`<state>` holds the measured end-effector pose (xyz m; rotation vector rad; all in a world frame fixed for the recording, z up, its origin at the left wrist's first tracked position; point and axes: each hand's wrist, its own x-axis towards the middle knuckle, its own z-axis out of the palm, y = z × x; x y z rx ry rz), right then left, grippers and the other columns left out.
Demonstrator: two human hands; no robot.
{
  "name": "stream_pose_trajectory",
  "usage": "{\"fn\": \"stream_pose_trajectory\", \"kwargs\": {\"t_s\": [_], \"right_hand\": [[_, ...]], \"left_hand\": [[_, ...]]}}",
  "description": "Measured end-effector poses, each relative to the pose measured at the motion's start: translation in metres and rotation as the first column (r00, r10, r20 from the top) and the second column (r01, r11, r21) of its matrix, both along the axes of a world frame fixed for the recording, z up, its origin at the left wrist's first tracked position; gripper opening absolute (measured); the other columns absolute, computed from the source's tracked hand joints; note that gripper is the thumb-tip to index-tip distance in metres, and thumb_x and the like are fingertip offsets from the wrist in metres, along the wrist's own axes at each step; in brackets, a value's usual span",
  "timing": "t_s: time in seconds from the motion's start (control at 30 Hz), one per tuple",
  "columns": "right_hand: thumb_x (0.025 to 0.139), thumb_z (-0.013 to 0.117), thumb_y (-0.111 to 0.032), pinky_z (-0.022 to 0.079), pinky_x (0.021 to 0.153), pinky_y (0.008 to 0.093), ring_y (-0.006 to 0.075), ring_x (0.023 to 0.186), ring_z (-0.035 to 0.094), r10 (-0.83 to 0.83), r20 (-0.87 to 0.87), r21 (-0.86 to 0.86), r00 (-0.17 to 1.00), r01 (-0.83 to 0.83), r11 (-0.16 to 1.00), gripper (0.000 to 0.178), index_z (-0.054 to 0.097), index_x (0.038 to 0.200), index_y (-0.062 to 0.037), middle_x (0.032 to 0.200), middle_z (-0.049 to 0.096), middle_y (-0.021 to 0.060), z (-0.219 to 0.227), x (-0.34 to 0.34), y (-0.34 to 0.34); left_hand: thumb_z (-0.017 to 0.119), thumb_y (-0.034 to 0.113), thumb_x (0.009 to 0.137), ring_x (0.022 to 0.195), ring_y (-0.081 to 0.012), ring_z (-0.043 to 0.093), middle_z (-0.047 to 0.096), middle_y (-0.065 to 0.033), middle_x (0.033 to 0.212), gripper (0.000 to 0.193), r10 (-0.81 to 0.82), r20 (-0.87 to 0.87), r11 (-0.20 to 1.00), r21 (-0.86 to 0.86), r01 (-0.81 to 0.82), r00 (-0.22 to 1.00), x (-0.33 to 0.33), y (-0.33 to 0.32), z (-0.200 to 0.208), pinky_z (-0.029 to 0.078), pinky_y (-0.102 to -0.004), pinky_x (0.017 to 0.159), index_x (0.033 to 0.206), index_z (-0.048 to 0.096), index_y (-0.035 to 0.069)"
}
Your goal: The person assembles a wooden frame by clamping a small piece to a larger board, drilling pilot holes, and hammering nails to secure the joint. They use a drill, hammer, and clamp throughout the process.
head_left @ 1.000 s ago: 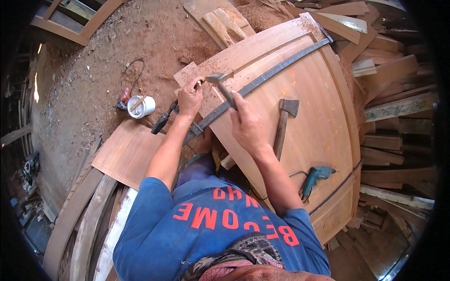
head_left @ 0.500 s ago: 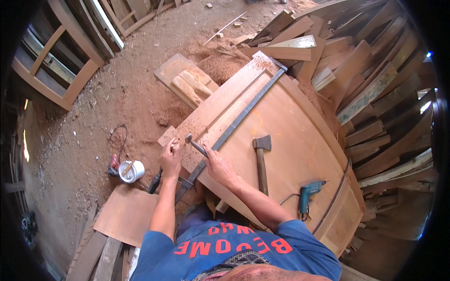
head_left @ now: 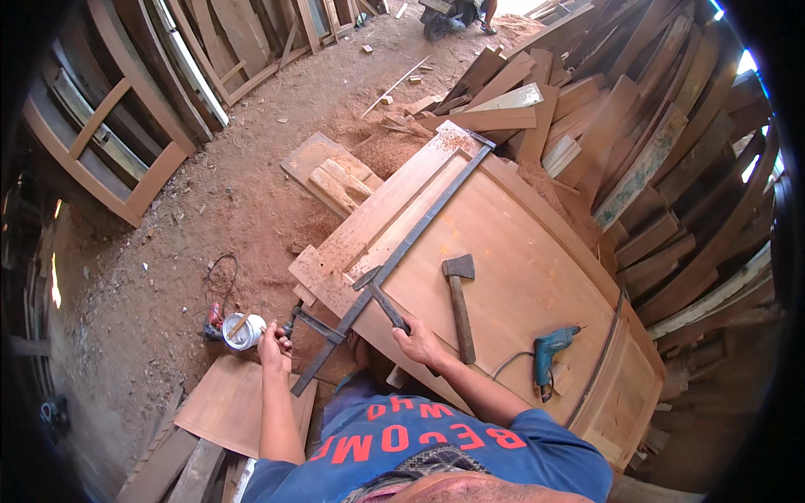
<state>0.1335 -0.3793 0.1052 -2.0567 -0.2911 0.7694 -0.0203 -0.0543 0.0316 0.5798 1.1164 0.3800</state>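
Observation:
My right hand point(head_left: 421, 345) is closed around the handle of a hammer point(head_left: 390, 307), whose head lies over the bar of a long metal clamp point(head_left: 419, 220). The clamp spans a wooden door panel point(head_left: 511, 277). My left hand point(head_left: 274, 349) is off the panel's near left corner, beside the clamp's dark screw handle point(head_left: 289, 325) and a white can point(head_left: 243, 334) with a stick in it. Its fingers are curled; what they hold, if anything, is too small to make out. An axe point(head_left: 459, 306) rests on the panel to the right of the hammer.
A teal power drill point(head_left: 550, 356) with a cord lies on the panel's right part. Behind the can is a red power tool point(head_left: 215, 322). Stacked timber point(head_left: 646, 168) lines the right side; wooden frames point(head_left: 109, 126) lean at the left. Boards point(head_left: 226, 398) lie at lower left.
My left hand has moved from the panel's corner down and left, towards the can. My right hand has come lower and nearer, still with the hammer. The view has shifted slightly.

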Motion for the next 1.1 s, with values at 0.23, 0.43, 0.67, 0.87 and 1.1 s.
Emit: {"fn": "stream_pose_trajectory", "kwargs": {"t_s": [0.23,0.43,0.67,0.87,1.1], "right_hand": [[0.098,0.065,-0.022,0.051,0.075,0.0405,0.0277,0.080,0.062,-0.078,0.207,0.298,0.975,0.013,0.955,0.030,0.063,0.116,0.0018,0.085,0.063,0.0165,0.016,-0.010,-0.038],[0.100,0.064,-0.023,0.052,0.073,0.0440,0.0336,0.077,0.066,0.035,0.276,0.101,0.961,-0.065,0.993,0.030,0.064,0.114,0.0031,0.084,0.065,0.0254,0.015,-0.024,-0.091],[0.098,0.064,-0.023,0.052,0.074,0.0457,0.0384,0.084,0.070,-0.041,0.288,0.220,0.957,-0.025,0.975,0.031,0.063,0.116,0.0028,0.088,0.068,0.0284,0.036,-0.036,-0.100],[0.101,0.061,-0.023,0.052,0.081,0.0484,0.0438,0.096,0.068,0.021,0.301,0.067,0.953,-0.043,0.997,0.033,0.061,0.122,0.0023,0.100,0.067,0.0307,0.013,-0.018,-0.082],[0.102,0.060,-0.026,0.051,0.074,0.0551,0.0507,0.088,0.067,0.002,0.528,0.100,0.849,-0.065,0.993,0.032,0.061,0.122,-0.0007,0.093,0.067,0.0322,-0.025,0.004,-0.047]], "left_hand": [[0.058,0.024,0.105,0.064,-0.0095,0.054,0.060,0.0009,0.080,0.017,-0.206,0.003,0.977,-0.050,0.206,0.979,-0.081,-0.102,0.020,0.048,-0.0249,0.056,0.116,0.063,0.011],[0.055,0.022,0.107,0.082,-0.0151,0.068,0.070,-0.0070,0.095,0.029,-0.508,-0.044,0.861,-0.064,0.505,0.860,-0.141,-0.197,-0.014,0.056,-0.0277,0.072,0.130,0.061,0.006],[0.052,0.017,0.108,0.092,-0.0197,0.071,0.072,-0.0133,0.106,0.036,-0.673,-0.025,0.737,0.070,0.673,0.739,-0.154,-0.217,-0.029,0.060,-0.0331,0.083,0.141,0.050,0.002],[0.048,0.019,0.110,0.088,-0.0237,0.072,0.071,-0.0157,0.105,0.027,-0.517,-0.039,0.856,-0.018,0.517,0.855,-0.160,-0.193,-0.046,0.061,-0.0348,0.077,0.133,0.050,0.005],[0.051,0.034,0.110,0.076,-0.0158,0.066,0.065,-0.0047,0.090,0.035,-0.299,-0.240,0.952,-0.015,0.304,0.924,-0.175,-0.142,-0.018,0.056,-0.0311,0.065,0.138,0.051,0.014]]}}
